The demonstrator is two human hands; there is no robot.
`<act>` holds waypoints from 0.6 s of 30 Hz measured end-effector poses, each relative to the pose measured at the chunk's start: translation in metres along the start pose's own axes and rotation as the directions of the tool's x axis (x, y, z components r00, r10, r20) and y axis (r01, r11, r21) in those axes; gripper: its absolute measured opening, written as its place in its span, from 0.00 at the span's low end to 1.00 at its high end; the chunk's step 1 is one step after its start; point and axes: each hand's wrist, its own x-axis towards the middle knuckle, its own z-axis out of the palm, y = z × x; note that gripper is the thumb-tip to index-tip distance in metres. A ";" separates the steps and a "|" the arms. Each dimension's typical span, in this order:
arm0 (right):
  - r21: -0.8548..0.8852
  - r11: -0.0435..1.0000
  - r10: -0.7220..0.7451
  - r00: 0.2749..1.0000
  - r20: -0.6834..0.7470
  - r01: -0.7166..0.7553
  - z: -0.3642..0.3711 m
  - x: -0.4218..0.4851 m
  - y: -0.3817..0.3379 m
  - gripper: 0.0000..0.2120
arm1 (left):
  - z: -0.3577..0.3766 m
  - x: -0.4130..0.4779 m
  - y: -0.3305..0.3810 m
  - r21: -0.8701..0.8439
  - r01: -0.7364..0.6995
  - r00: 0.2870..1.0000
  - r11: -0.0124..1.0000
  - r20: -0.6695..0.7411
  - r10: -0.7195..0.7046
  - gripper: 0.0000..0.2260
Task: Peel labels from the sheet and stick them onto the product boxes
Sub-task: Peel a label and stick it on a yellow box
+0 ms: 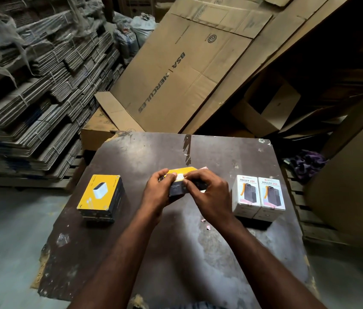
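We note centre frame: left hand [159,191] grips the yellow-black box [177,190], right hand [209,192] pinches its white label [180,176]; the white boxes [258,195] at right read "HALLEY 20K".

On the table [176,253], yellow boxes [100,195] block the left side, white boxes [258,195] the right. The left hand [158,192] and right hand [209,195] hold a dark box [177,189] mid-table. The near end is bare.

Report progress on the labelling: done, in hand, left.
Done: cannot confirm; the stack of yellow boxes on the left shows no sticker from here. In hand: left hand and right hand grip a yellow-and-black box, a white label at its top edge. Left: probably the two white boxes on the right, standing untouched.
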 end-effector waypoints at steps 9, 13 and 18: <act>0.165 0.980 0.128 0.988 -0.090 -0.112 0.002 0.001 0.003 0.04 | 0.010 -0.002 -0.005 -0.020 -0.035 0.999 0.999 -0.041 0.035 0.16; 0.239 0.951 0.220 0.972 -0.086 -0.194 0.002 0.001 0.009 0.04 | 0.011 -0.003 -0.007 -0.004 -0.103 0.991 0.995 -0.082 0.102 0.18; 0.406 0.851 0.329 0.940 0.086 -0.335 -0.009 0.010 0.011 0.07 | 0.009 -0.003 -0.007 0.032 -0.143 0.984 0.989 -0.099 0.146 0.18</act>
